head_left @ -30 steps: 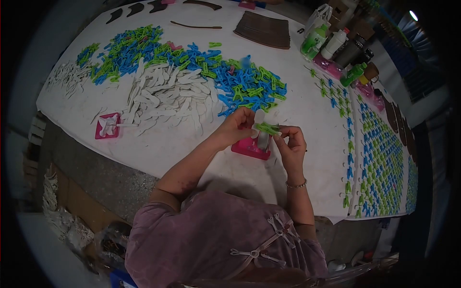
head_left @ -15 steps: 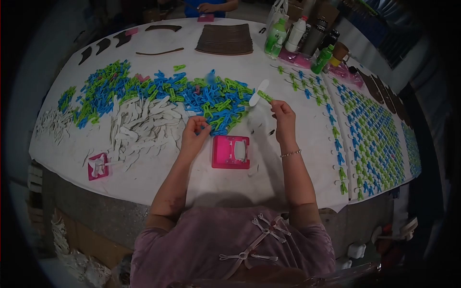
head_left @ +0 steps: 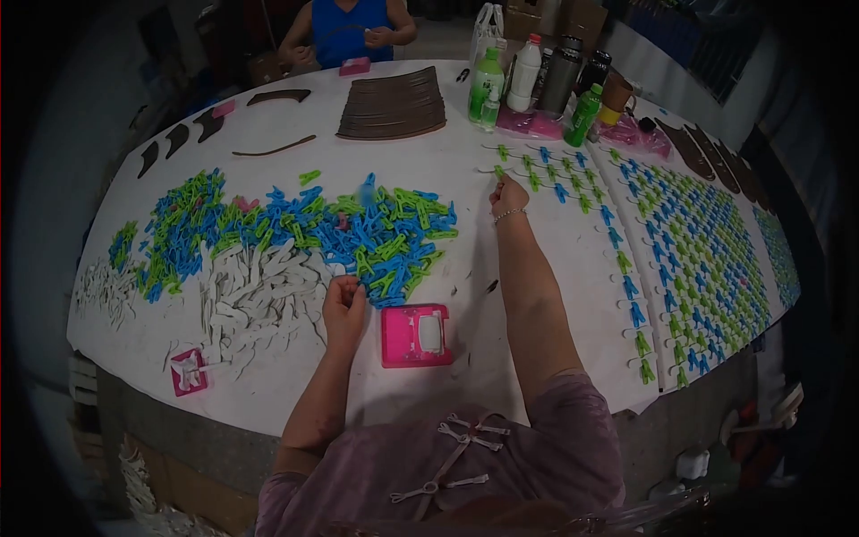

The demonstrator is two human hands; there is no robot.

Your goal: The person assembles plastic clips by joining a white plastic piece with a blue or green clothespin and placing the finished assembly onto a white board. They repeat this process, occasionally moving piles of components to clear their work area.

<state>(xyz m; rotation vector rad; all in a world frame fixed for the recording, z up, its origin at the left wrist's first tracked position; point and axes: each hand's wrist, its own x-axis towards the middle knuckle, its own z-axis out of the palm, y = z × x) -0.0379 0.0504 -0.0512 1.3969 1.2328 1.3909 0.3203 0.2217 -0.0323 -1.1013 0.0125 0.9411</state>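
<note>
My right hand (head_left: 508, 197) reaches out to the far middle of the table, fingers pinched on a green clothespin (head_left: 500, 171) at the left end of the laid-out clips. My left hand (head_left: 344, 306) is closed at the fingertips, beside the heap of blue and green clothespins (head_left: 385, 233) and the pile of flat white strips (head_left: 259, 286). A pale strip end shows right by its fingers; I cannot tell whether it is held. Between my forearms lies a pink block (head_left: 398, 336) with a white oval pad (head_left: 430, 333).
Rows of clothespins (head_left: 698, 277) cover the right side. Bottles (head_left: 523, 80) stand at the back right, near a stack of brown strips (head_left: 392, 103). A smaller pink holder (head_left: 189, 371) lies at front left. Across the table sits a person in a blue top (head_left: 349, 31).
My right hand has moved forward, carrying the green clothespin with its white strip to the laid-out clips. My left hand stays by the heap. The view has tilted up, showing more of the other person.
</note>
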